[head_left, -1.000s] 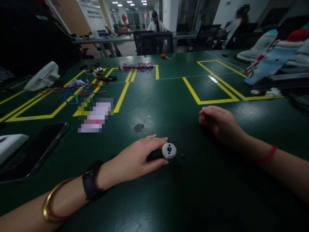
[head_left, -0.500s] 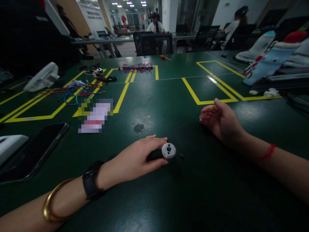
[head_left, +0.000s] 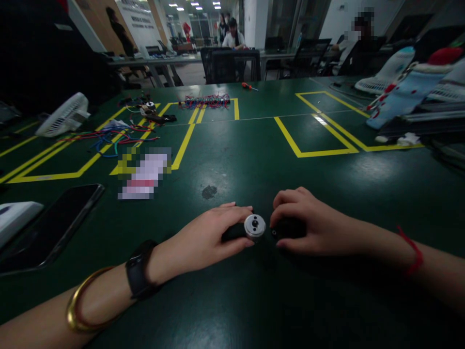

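Observation:
A small silver motor (head_left: pixel 255 226), round and metallic with dark holes and a small shaft in its top face, stands upright on the green table (head_left: pixel 232 295). My left hand (head_left: pixel 210 235) has its thumb and forefinger closed about the sides of it. Just right of the motor lies a tiny dark ring-shaped part (head_left: pixel 273 232) like a small gear. Curved fingers of my right hand (head_left: pixel 308 223) come down around that part, with thumb and forefinger apart and a gap between them. Its other fingers are partly hidden.
On the left lie a dark phone (head_left: pixel 54 228), a white object (head_left: pixel 18 218) and loose wires (head_left: pixel 119 138). Wire bundles (head_left: pixel 207 101) and a screwdriver (head_left: pixel 249 87) lie farther back. A blue snowman figure (head_left: pixel 403 94) stands at right. Yellow tape (head_left: pixel 296 140) marks the tabletop.
My right hand has come down and left, from beyond the tiny part to just beside it, its fingers curling. My left hand and the motor have hardly moved.

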`<action>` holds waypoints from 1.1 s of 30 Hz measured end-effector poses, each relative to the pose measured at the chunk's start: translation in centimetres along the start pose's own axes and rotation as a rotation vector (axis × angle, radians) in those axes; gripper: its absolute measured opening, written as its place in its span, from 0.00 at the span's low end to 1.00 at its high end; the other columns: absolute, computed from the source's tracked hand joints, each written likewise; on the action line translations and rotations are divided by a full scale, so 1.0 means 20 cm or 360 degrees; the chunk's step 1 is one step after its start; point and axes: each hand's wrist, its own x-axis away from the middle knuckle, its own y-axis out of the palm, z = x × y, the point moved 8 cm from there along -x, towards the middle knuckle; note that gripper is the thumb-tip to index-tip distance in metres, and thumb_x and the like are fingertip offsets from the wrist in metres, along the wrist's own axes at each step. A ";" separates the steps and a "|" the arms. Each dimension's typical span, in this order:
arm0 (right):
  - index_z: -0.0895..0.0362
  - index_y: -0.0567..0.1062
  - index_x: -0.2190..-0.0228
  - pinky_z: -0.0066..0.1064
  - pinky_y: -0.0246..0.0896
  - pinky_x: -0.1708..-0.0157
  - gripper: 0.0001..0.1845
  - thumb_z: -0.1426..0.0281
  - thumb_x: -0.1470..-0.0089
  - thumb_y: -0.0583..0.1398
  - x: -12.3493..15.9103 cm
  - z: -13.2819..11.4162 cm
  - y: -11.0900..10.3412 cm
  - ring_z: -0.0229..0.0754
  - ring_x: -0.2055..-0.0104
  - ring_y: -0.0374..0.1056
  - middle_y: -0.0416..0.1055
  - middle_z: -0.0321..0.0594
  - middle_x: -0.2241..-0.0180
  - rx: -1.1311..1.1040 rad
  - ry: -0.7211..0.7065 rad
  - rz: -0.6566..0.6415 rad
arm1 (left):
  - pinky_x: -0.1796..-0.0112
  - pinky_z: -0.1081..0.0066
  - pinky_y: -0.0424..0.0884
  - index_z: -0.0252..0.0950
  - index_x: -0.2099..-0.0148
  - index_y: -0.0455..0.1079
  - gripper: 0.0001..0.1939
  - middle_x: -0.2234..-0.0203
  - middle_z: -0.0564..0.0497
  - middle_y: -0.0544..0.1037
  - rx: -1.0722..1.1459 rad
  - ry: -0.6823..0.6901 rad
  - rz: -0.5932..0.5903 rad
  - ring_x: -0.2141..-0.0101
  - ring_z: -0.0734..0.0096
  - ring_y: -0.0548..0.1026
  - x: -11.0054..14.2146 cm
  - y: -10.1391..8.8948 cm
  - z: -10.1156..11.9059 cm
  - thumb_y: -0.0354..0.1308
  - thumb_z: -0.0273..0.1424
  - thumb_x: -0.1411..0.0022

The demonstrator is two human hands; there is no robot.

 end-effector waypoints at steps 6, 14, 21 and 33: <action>0.55 0.77 0.65 0.34 0.60 0.60 0.05 0.68 0.46 0.63 -0.02 -0.04 -0.08 0.40 0.60 0.66 0.67 0.39 0.63 -0.0255 -0.0089 0.0447 | 0.40 0.61 0.56 0.40 0.40 0.59 0.24 0.48 0.51 0.71 0.0035 0.0009 0.0000 0.48 0.67 0.70 0.00 0.00 0.00 0.59 0.33 0.36; 0.51 0.77 0.60 0.36 0.58 0.59 0.09 0.69 0.44 0.62 -0.04 -0.21 -0.09 0.41 0.59 0.66 0.69 0.39 0.61 -0.0096 -0.0194 0.0570 | 0.46 0.63 0.63 0.39 0.47 0.63 0.16 0.50 0.50 0.73 0.0063 0.0018 0.0004 0.51 0.66 0.71 0.00 0.00 0.03 0.58 0.31 0.36; 0.50 0.74 0.53 0.39 0.60 0.54 0.15 0.67 0.43 0.61 -0.02 -0.18 -0.04 0.43 0.54 0.65 0.67 0.41 0.56 -0.0213 -0.0180 0.0446 | 0.46 0.65 0.64 0.39 0.43 0.60 0.21 0.49 0.49 0.72 -0.0004 0.0019 -0.0031 0.49 0.66 0.70 -0.01 -0.01 0.03 0.58 0.31 0.36; 0.55 0.71 0.51 0.38 0.63 0.54 0.18 0.74 0.44 0.60 0.02 -0.16 0.01 0.43 0.53 0.65 0.66 0.45 0.54 -0.0324 -0.0327 0.0493 | 0.42 0.57 0.61 0.35 0.40 0.55 0.25 0.46 0.43 0.71 -0.0533 0.0182 -0.0020 0.48 0.59 0.71 0.00 -0.01 0.07 0.57 0.34 0.35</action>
